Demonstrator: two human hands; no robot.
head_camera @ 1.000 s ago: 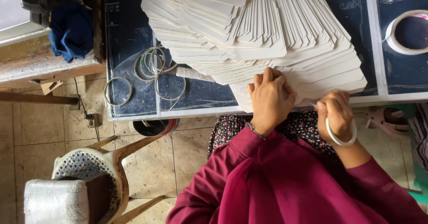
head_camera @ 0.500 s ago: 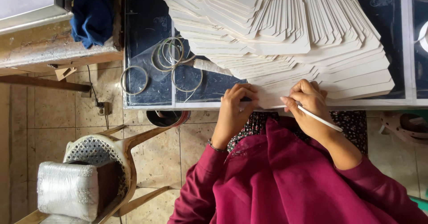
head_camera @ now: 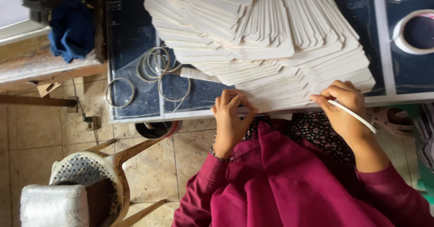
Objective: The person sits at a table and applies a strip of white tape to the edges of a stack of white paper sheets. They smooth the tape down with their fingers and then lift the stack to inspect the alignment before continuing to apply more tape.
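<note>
My right hand (head_camera: 346, 109) pinches a thin white strip (head_camera: 352, 115) in a closed grip at the counter (head_camera: 135, 37) edge. My left hand (head_camera: 231, 118) presses bent fingers on the near edge of the big white card pile (head_camera: 262, 51), holding nothing.

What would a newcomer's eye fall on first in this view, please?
A big fanned heap of white card pieces covers the dark table. At its near edge, the left hand presses on the lowest cards while the right hand pinches a thin white strip. Left of the heap lie loose clear rings, and a tape roll sits at the far right.
</note>
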